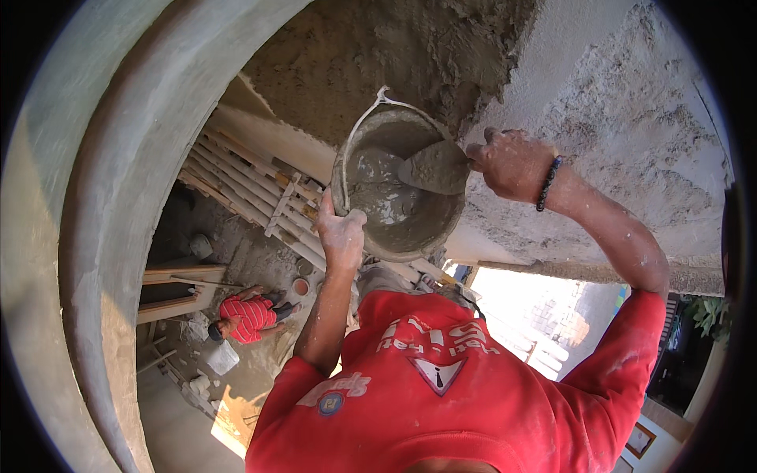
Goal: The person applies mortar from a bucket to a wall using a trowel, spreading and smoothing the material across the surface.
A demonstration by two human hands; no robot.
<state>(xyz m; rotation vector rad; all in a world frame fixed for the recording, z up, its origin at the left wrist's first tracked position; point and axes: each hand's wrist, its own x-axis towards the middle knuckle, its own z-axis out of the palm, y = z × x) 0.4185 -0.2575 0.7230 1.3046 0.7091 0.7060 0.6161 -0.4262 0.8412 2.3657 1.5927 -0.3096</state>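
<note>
My left hand grips the rim of a round bucket and holds it up in front of my chest. Wet grey mortar covers the bucket's bottom and smears its inner wall. A pale cord handle arches over the far side. My right hand, with a dark beaded bracelet at the wrist, is closed on a trowel. Its mortar-coated blade reaches into the bucket from the right; the trowel's handle is hidden inside my fist.
Fresh dark mortar coats the wall ahead, beside rough pale plaster. A curved concrete edge runs down the left. Bamboo poles lie below. On the ground far down, a person in a red striped shirt is near a small bucket.
</note>
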